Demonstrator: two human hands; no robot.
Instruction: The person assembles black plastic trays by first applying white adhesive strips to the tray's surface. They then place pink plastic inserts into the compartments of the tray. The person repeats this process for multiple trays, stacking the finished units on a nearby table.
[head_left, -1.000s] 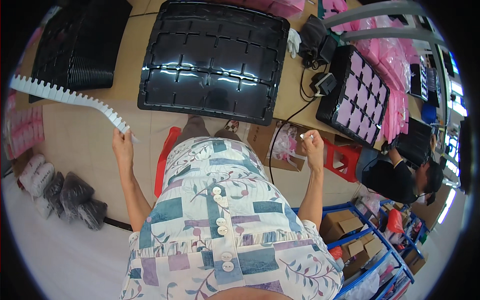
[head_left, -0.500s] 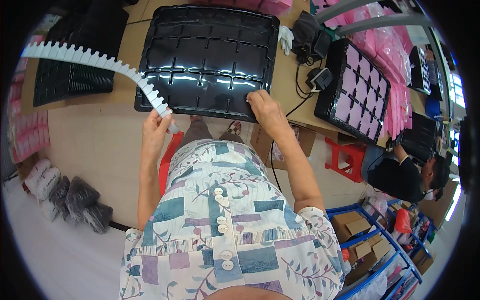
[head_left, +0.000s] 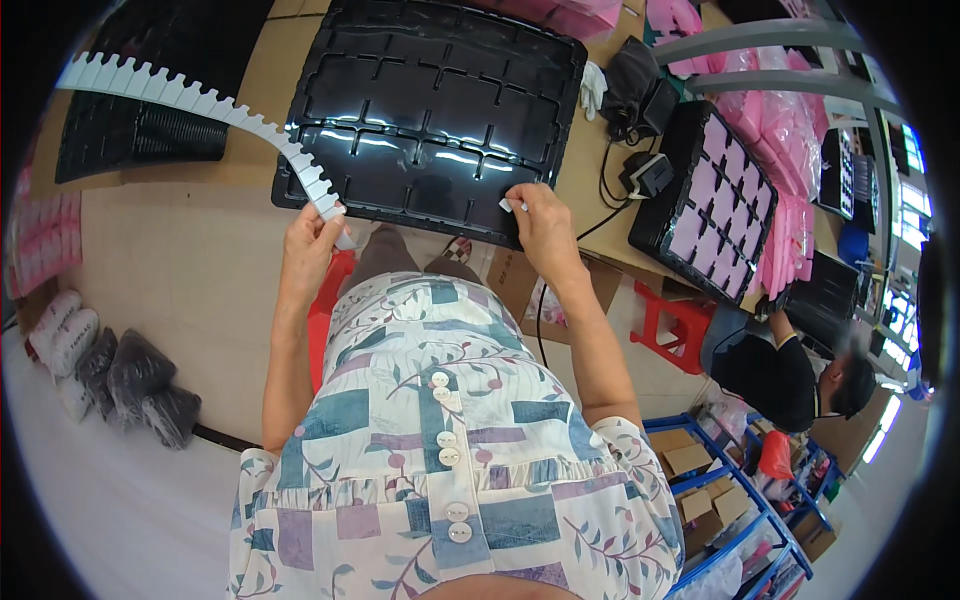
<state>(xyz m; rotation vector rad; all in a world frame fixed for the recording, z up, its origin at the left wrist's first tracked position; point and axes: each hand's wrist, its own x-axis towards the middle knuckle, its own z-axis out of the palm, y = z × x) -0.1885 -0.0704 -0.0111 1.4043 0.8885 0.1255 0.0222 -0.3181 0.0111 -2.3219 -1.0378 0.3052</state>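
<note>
Well, we hold one end of a strip in our left hand, thumb and fingers pinched narrow on it just below the near left corner of a black tray. White and notched all along its upper edge, the strip bows up and away to our left, passing in front of the tray's left edge and the tray stack; its far end hangs well apart from our fingers. Our right hand is at the tray's near right corner, fingertips drawn together on a small white piece that pokes out to the left of them; most of it is hidden, and we cannot tell whether the hand touches the tray. The tray lies on the brown table, its near edge toward us, its shallow compartments shining under the light. Just right of it are a white glove and a dark pouch, with a black device and its cable nearer to us. Farther right we see a second tray filled with pink pieces, and pink packs in clear bags beyond it. A red stool stands by the table, near a co-worker in dark clothes, and below them a blue rack holds open cartons.
</note>
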